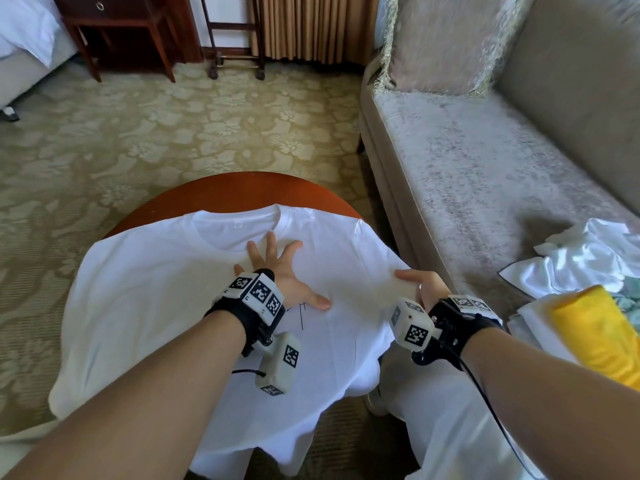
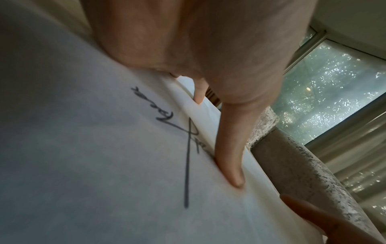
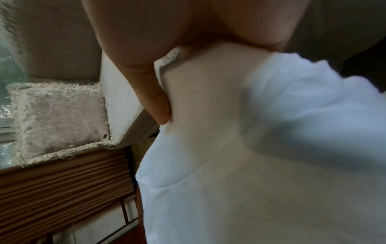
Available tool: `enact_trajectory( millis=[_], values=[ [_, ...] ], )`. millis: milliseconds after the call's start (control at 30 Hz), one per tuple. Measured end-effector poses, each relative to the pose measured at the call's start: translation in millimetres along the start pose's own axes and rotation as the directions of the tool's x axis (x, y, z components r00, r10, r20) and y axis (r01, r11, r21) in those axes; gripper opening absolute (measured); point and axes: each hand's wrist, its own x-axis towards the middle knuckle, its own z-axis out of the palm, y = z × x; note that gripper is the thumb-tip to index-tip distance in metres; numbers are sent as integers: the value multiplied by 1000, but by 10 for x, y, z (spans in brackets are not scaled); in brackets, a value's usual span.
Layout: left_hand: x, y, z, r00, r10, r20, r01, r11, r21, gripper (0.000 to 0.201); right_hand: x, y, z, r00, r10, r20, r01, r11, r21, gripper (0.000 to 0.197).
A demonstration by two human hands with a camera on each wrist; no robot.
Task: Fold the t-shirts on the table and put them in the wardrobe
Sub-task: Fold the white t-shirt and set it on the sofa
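A white t-shirt (image 1: 166, 292) lies spread face up over the round wooden table (image 1: 221, 192), collar at the far side, hem hanging off the near edge. My left hand (image 1: 280, 271) presses flat on its chest with fingers spread; in the left wrist view its fingers (image 2: 229, 148) rest beside a black signature print (image 2: 185, 148). My right hand (image 1: 420, 284) grips the shirt's right sleeve edge at the table's right side; the right wrist view shows the thumb (image 3: 154, 102) pinching white cloth (image 3: 250, 148).
A grey sofa (image 1: 485, 174) with a fringed cushion (image 1: 446, 43) stands close on the right. On its seat lie crumpled white garments (image 1: 588, 261) and a yellow one (image 1: 595, 334). Patterned carpet (image 1: 156, 133) surrounds the table; dark wooden furniture (image 1: 121, 32) stands far left.
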Motion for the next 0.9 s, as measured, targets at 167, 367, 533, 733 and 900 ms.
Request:
enact_trajectory(
  millis=[167, 367, 533, 733, 900],
  values=[
    [25, -5, 1, 1000, 1, -3, -1, 1000, -7, 135, 1, -94, -51, 995, -73, -65, 76, 996, 42, 22],
    [22, -6, -6, 1000, -3, -4, 3, 1000, 0, 134, -16, -166, -194, 982, -70, -177, 67, 997, -24, 40],
    [-27, 11, -40, 1000, -8, -4, 8, 1000, 24, 133, -83, -268, -202, 918, -249, -309, 235, 968, -84, 30],
    [-74, 36, -82, 1000, -13, 12, 12, 999, 37, 133, -523, -443, 238, 804, -546, -234, 473, 827, -304, 16],
    [-106, 55, -95, 1000, -14, 18, 14, 1000, 25, 131, -555, -285, 617, 777, -630, 4, 466, 570, -677, 27]
  ],
)
